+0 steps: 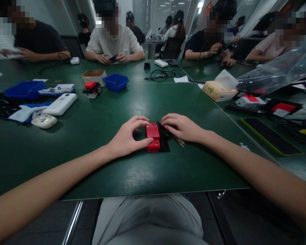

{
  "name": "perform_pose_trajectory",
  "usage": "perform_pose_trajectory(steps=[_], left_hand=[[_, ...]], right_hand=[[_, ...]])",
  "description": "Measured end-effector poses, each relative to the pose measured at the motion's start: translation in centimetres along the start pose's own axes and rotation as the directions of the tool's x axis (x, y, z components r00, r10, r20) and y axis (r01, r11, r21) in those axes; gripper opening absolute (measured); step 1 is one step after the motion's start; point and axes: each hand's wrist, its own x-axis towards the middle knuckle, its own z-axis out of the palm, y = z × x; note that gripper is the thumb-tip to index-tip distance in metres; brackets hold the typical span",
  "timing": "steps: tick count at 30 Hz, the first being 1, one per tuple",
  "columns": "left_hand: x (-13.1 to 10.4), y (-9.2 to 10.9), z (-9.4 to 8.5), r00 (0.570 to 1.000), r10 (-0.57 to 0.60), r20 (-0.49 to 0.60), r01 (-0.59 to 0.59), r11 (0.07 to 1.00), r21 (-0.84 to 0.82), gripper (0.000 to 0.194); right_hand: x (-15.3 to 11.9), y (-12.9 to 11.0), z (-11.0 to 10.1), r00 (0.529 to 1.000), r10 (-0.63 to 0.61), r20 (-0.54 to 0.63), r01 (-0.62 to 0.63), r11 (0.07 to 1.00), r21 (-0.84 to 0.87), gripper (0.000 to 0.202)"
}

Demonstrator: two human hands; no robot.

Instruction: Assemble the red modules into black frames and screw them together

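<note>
A red box-shaped device [153, 133] with dark print and a hole near its front end rests on the green table in front of me. My left hand [127, 137] grips it from the left, thumb at the near end and fingers at the far end. Against its right side stands a thin black plate-like part [163, 141]. My right hand [180, 126] has its curled fingertips on the far end of that black part. Beneath the right hand, a small brass-coloured bundle [179, 141] sticks out; its kind cannot be made out.
Left on the green table [104, 177] lie a white power bank [61, 104], a pale rounded case [44, 121] and blue trays [115, 82]. A similar red-and-black device [91, 89] stands beyond. Right are a tissue pack [219, 89] and a green-edged phone-like slab [270, 136]. People sit opposite.
</note>
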Motion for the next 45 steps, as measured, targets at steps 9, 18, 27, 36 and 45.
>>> perform_pose_trajectory(steps=[9, 18, 27, 36, 45], left_hand=[[-0.1, 0.3, 1.2, 0.997, -0.070, -0.022, 0.066, 0.986, -0.151, 0.041], [-0.8, 1.3, 0.6, 0.963, 0.265, -0.053, -0.260, 0.962, 0.084, 0.048], [-1.1, 1.2, 0.7, 0.929, 0.370, -0.027, -0.365, 0.923, 0.119, 0.054], [-1.2, 1.4, 0.5, 0.899, 0.437, 0.012, -0.432, 0.883, 0.182, 0.055], [-1.3, 1.6, 0.6, 0.884, 0.467, 0.019, -0.461, 0.864, 0.202, 0.055]], right_hand=[[0.0, -0.1, 0.2, 1.000, 0.009, 0.012, -0.010, 0.999, 0.053, 0.022], [0.1, -0.3, 0.1, 1.000, 0.011, 0.021, -0.013, 0.998, 0.068, 0.020], [0.0, -0.3, 0.1, 1.000, 0.011, 0.019, -0.012, 0.998, 0.057, 0.017], [0.0, -0.4, 0.1, 1.000, -0.013, 0.019, 0.012, 0.998, 0.058, 0.020], [-0.1, -0.2, 0.1, 0.999, -0.044, 0.025, 0.042, 0.998, 0.043, 0.021]])
